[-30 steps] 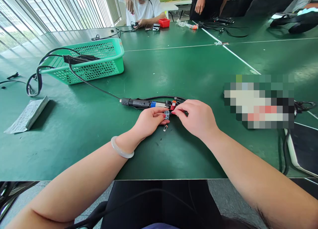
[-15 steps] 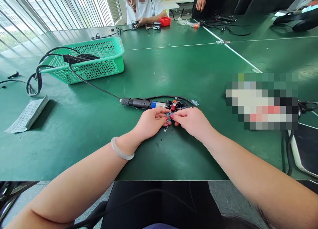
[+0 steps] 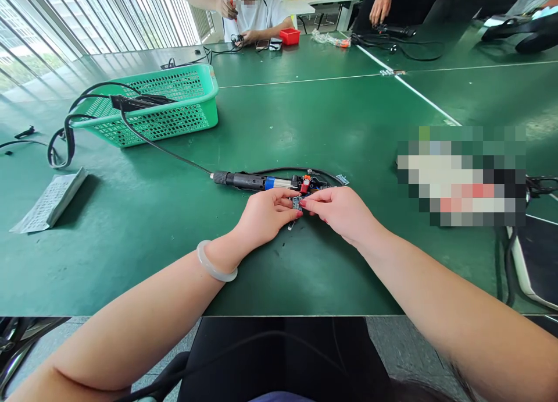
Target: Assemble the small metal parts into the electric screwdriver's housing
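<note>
A small circuit board point(image 3: 297, 203) sits between my two hands near the middle of the green table. My left hand point(image 3: 268, 212) is closed on its left side, thumb below and fingers above. The fingertips of my right hand point(image 3: 337, 209) pinch at its right edge. Just beyond lies a black cylindrical tool point(image 3: 244, 181) with a blue band and a metal part, its cable running back to the left. A red component point(image 3: 305, 184) and dark wiring are right behind my fingertips. A small clear strip point(image 3: 291, 225) shows below the board.
A green basket point(image 3: 165, 123) with black cables stands at the back left. A paper-covered block point(image 3: 54, 201) lies at the left. A blurred-out item point(image 3: 457, 184) and a dark-topped object point(image 3: 540, 256) are at the right. Across the table, a person works beside a red tray point(image 3: 289, 36).
My left thumb has shifted slightly right and down, showing more of the board. Across the table, a person's raised hand moved left, and another person's hand reached down to the black cables.
</note>
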Motion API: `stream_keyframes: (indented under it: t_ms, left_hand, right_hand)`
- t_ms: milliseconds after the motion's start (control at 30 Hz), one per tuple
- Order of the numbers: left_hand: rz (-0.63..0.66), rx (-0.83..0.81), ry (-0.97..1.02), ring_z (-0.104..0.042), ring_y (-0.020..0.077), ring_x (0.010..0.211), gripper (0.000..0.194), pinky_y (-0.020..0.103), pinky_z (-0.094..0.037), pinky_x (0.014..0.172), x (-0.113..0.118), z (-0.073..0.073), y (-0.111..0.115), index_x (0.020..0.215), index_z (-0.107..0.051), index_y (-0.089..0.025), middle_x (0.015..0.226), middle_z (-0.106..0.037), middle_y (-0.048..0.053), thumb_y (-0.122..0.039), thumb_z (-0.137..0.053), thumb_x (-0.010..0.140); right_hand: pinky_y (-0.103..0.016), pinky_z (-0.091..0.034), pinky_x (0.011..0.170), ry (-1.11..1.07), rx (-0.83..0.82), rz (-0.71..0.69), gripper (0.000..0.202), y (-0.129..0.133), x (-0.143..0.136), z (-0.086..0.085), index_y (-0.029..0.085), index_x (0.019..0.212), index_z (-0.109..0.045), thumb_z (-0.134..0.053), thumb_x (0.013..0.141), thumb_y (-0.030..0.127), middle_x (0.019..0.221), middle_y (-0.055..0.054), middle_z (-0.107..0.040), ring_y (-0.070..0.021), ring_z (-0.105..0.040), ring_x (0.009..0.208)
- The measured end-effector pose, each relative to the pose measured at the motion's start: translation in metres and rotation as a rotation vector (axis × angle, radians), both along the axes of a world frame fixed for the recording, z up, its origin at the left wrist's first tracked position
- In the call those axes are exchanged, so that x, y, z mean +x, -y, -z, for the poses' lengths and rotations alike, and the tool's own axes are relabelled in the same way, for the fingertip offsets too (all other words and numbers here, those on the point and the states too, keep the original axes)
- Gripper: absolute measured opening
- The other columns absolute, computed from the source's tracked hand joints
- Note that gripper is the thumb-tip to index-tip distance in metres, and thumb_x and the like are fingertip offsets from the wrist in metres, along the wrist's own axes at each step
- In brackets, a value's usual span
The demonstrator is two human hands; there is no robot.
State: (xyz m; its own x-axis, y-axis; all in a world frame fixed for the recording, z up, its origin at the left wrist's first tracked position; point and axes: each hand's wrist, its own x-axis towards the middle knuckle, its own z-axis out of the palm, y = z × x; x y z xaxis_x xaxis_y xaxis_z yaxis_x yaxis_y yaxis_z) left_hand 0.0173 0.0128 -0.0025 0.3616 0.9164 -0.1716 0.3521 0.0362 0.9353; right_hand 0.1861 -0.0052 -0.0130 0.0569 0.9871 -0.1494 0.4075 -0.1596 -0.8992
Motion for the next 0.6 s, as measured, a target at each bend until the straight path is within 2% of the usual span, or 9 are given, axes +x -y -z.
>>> stream_keyframes:
  t_ms: [233, 600]
  left_hand:
    - [-0.014, 0.091, -0.076, -0.068, 0.0171, 0.076, 0.039, 0.030, -0.055, 0.074, 0.0013, -0.0014, 0.0028, 0.110, -0.066, -0.015, 0.085, -0.072, 0.006, -0.020, -0.072, 0.072]
    - [-0.014, 0.121, -0.086, -0.069, 0.0173, 0.078, 0.041, 0.030, -0.056, 0.076, 0.0024, -0.0019, 0.0046, 0.113, -0.066, -0.014, 0.089, -0.072, 0.008, -0.020, -0.072, 0.073]
  right_hand:
    - [-0.026, -0.029, 0.049, -0.142, -0.081, 0.014, 0.025, -0.0010, 0.0025, -0.0024, 0.017, 0.069, -0.073, -0.072, 0.063, 0.040, 0.061, -0.001, -0.062, -0.0087, -0.041, 0.050]
    - [-0.026, -0.025, 0.048, -0.210, -0.098, -0.008, 0.035, -0.0024, 0.0056, -0.0020, 0.015, 0.069, -0.073, -0.076, 0.055, 0.048, 0.060, -0.002, -0.060, -0.0078, -0.039, 0.050]
